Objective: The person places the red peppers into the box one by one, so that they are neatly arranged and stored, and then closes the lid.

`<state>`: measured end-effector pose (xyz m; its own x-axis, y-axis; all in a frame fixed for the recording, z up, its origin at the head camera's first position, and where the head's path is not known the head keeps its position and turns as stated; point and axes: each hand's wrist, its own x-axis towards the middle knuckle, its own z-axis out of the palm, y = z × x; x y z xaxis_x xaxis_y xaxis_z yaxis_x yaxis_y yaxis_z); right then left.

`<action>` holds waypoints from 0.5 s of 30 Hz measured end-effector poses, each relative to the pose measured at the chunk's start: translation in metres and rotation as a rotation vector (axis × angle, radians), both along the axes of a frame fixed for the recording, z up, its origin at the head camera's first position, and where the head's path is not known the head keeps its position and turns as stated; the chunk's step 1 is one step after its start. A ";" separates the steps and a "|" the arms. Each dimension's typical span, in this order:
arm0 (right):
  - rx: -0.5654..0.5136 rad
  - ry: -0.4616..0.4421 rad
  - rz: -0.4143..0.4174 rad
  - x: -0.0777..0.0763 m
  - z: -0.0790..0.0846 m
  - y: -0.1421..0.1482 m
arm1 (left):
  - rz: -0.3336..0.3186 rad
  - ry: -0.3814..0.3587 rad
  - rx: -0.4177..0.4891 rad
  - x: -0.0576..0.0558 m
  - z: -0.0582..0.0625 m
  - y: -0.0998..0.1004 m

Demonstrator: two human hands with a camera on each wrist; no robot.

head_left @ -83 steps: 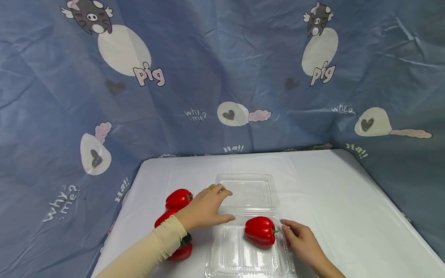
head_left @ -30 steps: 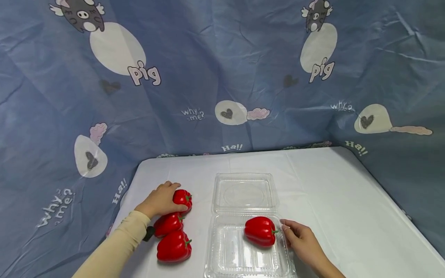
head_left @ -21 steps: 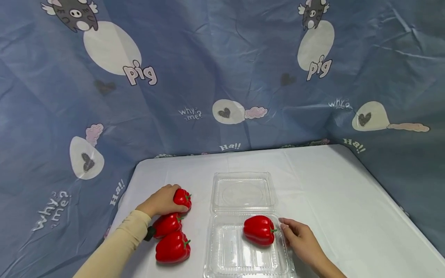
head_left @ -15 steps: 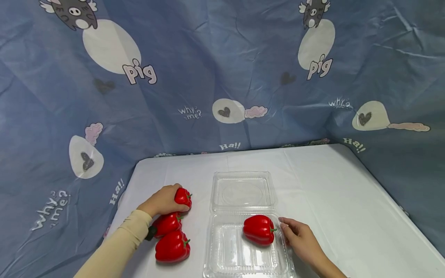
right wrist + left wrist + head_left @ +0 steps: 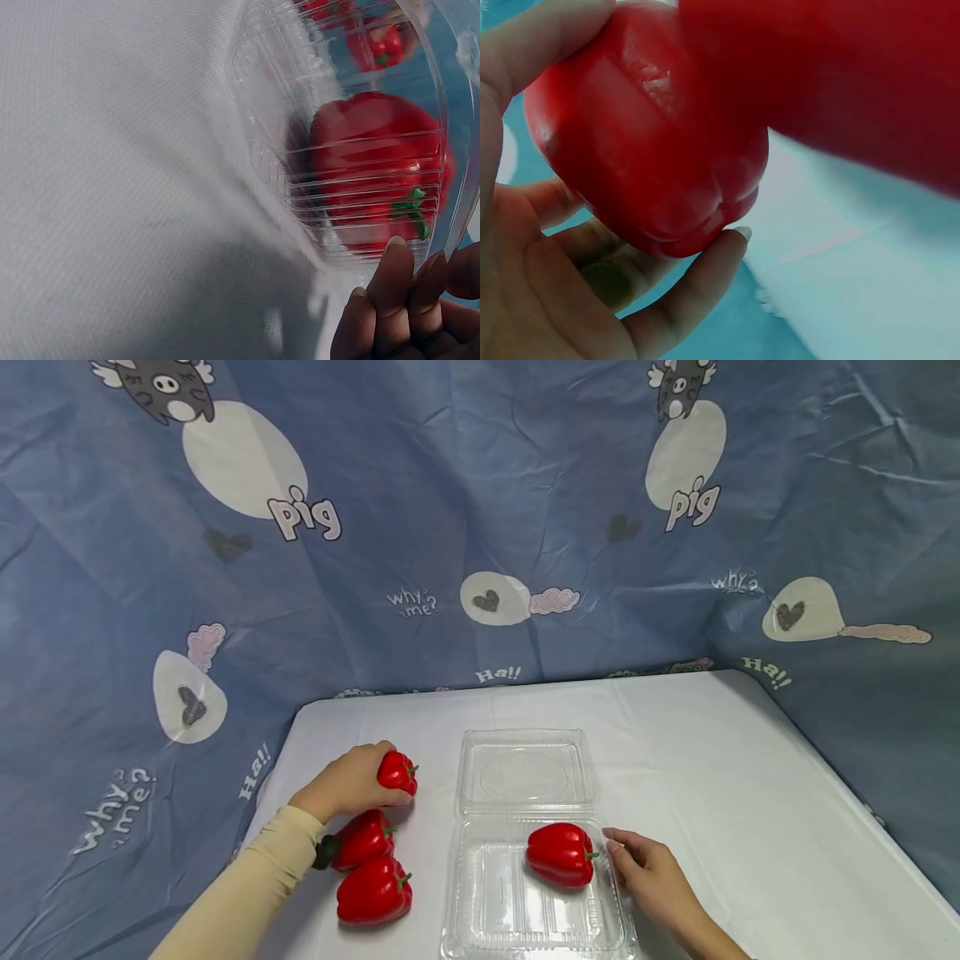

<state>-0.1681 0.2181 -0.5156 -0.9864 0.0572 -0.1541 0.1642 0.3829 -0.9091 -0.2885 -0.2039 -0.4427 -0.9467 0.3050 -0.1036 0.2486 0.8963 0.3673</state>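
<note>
My left hand (image 5: 351, 782) grips a red bell pepper (image 5: 397, 773) with thumb and fingers around it, at the left of the table. In the left wrist view this pepper (image 5: 645, 142) shows its lobed underside, with fingertips curled along it. Two more red bell peppers, a middle one (image 5: 365, 841) and a near one (image 5: 373, 893), lie just below that hand. My right hand (image 5: 654, 877) pinches the right rim of a clear plastic clamshell container (image 5: 480, 910). Inside its base, at the upper right, lies another red bell pepper (image 5: 560, 856), stem to the right.
The container's lid (image 5: 525, 772) lies flipped back, away from me. A white cloth covers the table (image 5: 697, 768), and a blue patterned curtain (image 5: 390, 518) hangs behind it. A dark band (image 5: 326, 852) shows at the left wrist beside the middle pepper.
My left hand moved from over the container to the far left pepper, took hold of it, and has lifted it slightly away from the others. My right hand has stayed at the container's rim.
</note>
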 end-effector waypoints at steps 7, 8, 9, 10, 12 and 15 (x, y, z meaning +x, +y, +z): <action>-0.004 0.010 0.002 0.001 0.000 0.001 | -0.050 0.044 -0.028 0.008 0.023 0.020; -0.003 0.011 0.001 0.001 0.000 0.001 | -0.056 0.047 -0.033 0.010 0.026 0.023; -0.003 0.011 0.001 0.001 0.000 0.001 | -0.063 0.047 -0.033 0.012 0.029 0.027; -0.003 0.012 0.001 0.001 0.000 0.001 | -0.074 0.049 -0.033 0.014 0.031 0.030; -0.007 0.012 0.000 0.001 0.000 0.001 | -0.089 0.052 -0.033 0.019 0.036 0.038; -0.008 0.011 -0.002 0.001 0.000 0.000 | -0.111 0.059 -0.037 0.026 0.043 0.047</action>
<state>-0.1676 0.2181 -0.5153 -0.9879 0.0581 -0.1439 0.1552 0.3757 -0.9137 -0.2623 -0.1570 -0.4001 -0.9123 0.4050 -0.0615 0.3670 0.8747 0.3164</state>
